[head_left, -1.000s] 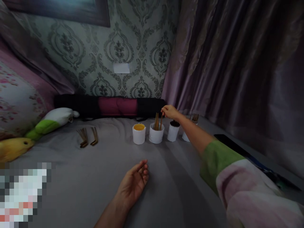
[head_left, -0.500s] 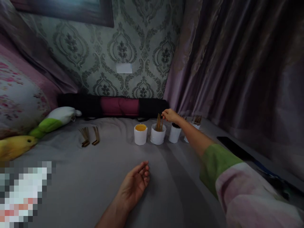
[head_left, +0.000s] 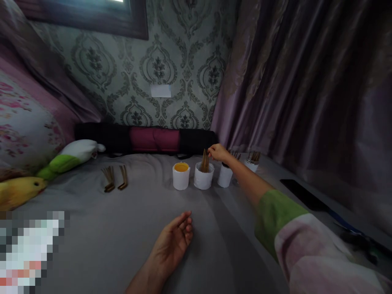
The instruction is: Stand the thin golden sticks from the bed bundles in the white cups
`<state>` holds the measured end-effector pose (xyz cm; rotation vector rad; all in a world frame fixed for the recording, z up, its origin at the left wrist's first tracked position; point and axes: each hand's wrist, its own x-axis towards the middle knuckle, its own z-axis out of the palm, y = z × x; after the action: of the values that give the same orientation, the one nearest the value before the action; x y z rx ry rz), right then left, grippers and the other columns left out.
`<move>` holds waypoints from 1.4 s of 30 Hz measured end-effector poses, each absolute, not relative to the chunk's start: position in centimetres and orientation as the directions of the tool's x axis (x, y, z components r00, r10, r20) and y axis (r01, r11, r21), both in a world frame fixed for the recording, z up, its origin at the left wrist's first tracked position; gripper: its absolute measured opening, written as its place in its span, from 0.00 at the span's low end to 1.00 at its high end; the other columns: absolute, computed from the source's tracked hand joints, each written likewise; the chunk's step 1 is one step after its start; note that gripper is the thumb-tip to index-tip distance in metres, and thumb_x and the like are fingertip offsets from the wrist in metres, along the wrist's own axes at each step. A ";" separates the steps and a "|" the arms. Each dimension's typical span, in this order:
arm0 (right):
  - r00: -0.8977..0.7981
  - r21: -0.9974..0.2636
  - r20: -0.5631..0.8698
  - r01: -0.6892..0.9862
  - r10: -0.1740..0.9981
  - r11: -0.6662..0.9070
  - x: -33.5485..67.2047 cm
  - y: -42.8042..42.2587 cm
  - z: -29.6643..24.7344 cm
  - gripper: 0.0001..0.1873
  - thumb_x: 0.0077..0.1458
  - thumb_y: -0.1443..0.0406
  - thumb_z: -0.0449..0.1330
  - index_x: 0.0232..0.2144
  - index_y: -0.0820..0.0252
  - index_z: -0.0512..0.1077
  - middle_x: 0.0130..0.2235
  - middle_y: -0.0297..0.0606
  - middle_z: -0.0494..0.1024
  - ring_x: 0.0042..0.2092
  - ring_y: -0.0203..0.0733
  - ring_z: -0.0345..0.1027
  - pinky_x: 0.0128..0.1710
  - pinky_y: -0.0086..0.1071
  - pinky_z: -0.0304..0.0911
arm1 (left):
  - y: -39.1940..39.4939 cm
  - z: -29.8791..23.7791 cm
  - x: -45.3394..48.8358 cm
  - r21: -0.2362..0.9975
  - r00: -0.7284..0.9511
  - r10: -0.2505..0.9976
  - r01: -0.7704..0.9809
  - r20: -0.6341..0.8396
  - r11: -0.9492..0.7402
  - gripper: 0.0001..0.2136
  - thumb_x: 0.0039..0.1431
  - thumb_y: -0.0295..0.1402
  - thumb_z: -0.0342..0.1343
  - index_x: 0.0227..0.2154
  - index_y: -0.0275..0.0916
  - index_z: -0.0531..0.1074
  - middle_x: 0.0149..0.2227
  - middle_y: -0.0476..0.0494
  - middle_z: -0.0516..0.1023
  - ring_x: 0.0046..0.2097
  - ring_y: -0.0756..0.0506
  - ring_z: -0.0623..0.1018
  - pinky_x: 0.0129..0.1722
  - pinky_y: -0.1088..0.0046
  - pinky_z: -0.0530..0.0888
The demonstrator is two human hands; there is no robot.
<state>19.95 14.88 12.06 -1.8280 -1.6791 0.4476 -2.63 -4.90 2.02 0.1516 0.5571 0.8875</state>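
Observation:
My right hand (head_left: 219, 152) reaches over the row of cups, its fingertips pinched at the top of a thin golden-brown stick in a white cup (head_left: 203, 181). Several more such sticks (head_left: 204, 163) stand upright in that cup. On its left is a white cup with a yellow inside (head_left: 181, 179). A third white cup (head_left: 225, 177) with sticks and a dark rim stands under my right forearm, partly hidden. My left hand (head_left: 174, 243) rests palm up on the grey sheet, fingers loosely curled and apart, holding nothing.
Two small groups of thin bent golden-brown sticks (head_left: 108, 179) lie on the grey sheet (head_left: 92, 228) at left. Another white container with sticks (head_left: 252, 163) stands farther right. Plush toys (head_left: 76, 153), a long black-and-maroon bag (head_left: 154, 139) and a dark flat object (head_left: 301, 194) surround the area.
My right hand stays over the same white cup, with only a slight shift. My left hand is unchanged. The whole view has tilted up a little.

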 end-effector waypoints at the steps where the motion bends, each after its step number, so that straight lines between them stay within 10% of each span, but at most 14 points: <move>1: 0.133 -0.635 0.152 0.772 0.979 -0.006 19.9 14.9 12.0 0.11 0.55 0.66 0.50 0.30 0.66 0.70 0.25 0.37 0.74 0.16 0.24 0.57 0.14 0.19 0.50 | -4.9 2.0 -2.6 0.349 0.502 0.767 -0.690 -0.399 0.634 0.06 0.52 0.23 0.52 0.34 0.30 0.68 0.26 0.46 0.69 0.24 0.55 0.69 0.22 0.80 0.67; 42: 0.040 -0.645 0.087 0.764 0.995 0.026 19.4 12.3 11.7 0.09 0.52 0.67 0.53 0.29 0.67 0.72 0.23 0.37 0.74 0.16 0.25 0.59 0.14 0.19 0.51 | -4.8 1.9 -2.5 0.373 0.506 0.773 -0.681 -0.383 0.630 0.07 0.53 0.24 0.50 0.35 0.30 0.67 0.27 0.45 0.68 0.24 0.55 0.68 0.21 0.81 0.66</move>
<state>19.45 12.33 11.70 -1.7887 -1.7744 0.5619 -2.52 -4.80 1.90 0.1833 0.5539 0.8830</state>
